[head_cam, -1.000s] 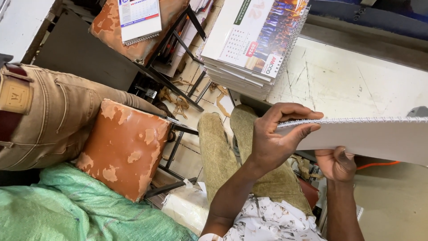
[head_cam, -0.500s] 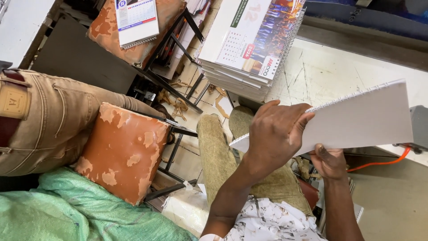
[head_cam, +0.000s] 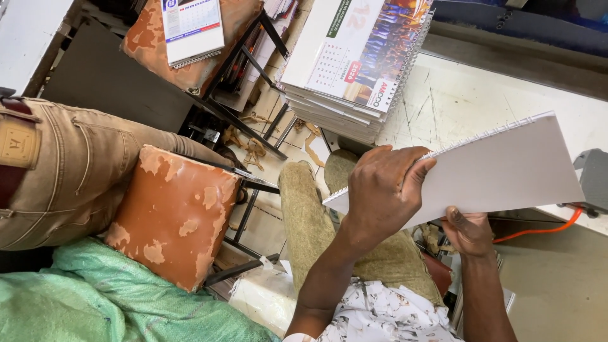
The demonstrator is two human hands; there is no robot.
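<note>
Head view, worktop: we look down on a pale, scratched worktop (head_cam: 456, 101) running across the upper right, with a tiled floor (head_cam: 266, 209) below its edge.
Head view, room: a cramped work corner; dark metal stool frames cross the floor, and a green sack (head_cam: 95, 304) fills the lower left.
Board: one white spiral-bound board (head_cam: 500, 168) is held tilted in the air above our lap, just in front of the worktop, its wire binding along the upper edge.
Left hand: our left hand (head_cam: 383, 190) lies over the board's near left end, fingers (head_cam: 415, 174) curled onto its face, gripping it.
Right hand: our right hand (head_cam: 468, 231) sits under the board's lower edge; its fingers go behind the board, so we cannot tell how they close, only that the hand touches it.
Counts: two hands of ours, one held board, one stack of spiral calendars (head_cam: 354, 63) on the worktop's left end, one small calendar (head_cam: 190, 28) on the far stool, two worn brown stool cushions (head_cam: 174, 215).
Another person: one leg in tan trousers (head_cam: 69, 171) at the left, just beside the nearer cushion.
Cut off: a grey machine (head_cam: 594, 180) at the right edge, with an orange cable (head_cam: 538, 231) below it.
Hard to make out: the scraps on the floor under the stack.
</note>
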